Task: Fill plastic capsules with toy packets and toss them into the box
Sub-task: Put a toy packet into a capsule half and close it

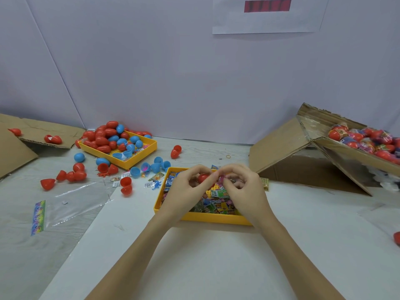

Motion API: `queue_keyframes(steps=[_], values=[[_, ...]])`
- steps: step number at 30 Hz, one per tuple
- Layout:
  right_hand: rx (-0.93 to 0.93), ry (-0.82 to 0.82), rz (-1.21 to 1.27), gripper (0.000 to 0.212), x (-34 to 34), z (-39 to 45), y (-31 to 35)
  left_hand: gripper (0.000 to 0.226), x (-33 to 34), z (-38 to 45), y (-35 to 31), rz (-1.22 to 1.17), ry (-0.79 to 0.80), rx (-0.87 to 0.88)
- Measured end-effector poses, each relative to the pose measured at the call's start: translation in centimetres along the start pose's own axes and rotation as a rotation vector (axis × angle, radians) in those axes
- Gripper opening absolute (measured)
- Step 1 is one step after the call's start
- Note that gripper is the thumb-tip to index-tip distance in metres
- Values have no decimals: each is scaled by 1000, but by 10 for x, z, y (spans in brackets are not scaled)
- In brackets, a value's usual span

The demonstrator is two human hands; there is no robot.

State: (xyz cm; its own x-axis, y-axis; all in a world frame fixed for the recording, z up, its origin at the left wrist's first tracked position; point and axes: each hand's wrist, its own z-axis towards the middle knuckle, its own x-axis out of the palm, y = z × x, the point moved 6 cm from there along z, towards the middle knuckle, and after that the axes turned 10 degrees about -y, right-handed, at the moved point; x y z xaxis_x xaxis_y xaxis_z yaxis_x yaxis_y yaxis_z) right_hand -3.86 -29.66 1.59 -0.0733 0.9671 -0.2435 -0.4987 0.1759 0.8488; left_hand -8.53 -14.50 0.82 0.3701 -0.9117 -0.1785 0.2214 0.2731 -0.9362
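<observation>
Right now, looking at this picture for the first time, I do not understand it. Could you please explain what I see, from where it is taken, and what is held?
No machine here: a person wears a camera on the head, looking down at both hands. The left hand holds a red capsule; the right hand pinches a small pink packet beside it. Under them is a yellow tray of packets. A second tray at the back left holds red and blue capsules. The cardboard box on the right holds filled capsules.

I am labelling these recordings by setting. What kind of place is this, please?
Probably a small hand-packing workstation, not a home table. A yellow tray holds loose red and blue capsules, a second tray holds toy packets, and a tilted cardboard box at the right holds finished capsules.
</observation>
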Motion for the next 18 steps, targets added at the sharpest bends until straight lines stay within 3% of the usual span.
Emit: queue_keyframes(steps=[7, 9, 11, 16, 18], values=[[94, -60, 145, 31, -1, 2, -6, 8, -3, 2, 2, -69, 14, -28], [140, -66, 141, 21, -2, 3, -10, 7, -5, 2, 3, -81, -21, -31], [166, -33, 174, 12, -3, 5, -12, 7, -7, 3, 4, -85, -53, -35], [210, 91, 151, 24, 4, 3, -10, 10, -8, 2, 3, -73, -72, -22], [212, 91, 137, 19, 4, 4, -12, 10, -6, 2, 2, -58, -50, -8]])
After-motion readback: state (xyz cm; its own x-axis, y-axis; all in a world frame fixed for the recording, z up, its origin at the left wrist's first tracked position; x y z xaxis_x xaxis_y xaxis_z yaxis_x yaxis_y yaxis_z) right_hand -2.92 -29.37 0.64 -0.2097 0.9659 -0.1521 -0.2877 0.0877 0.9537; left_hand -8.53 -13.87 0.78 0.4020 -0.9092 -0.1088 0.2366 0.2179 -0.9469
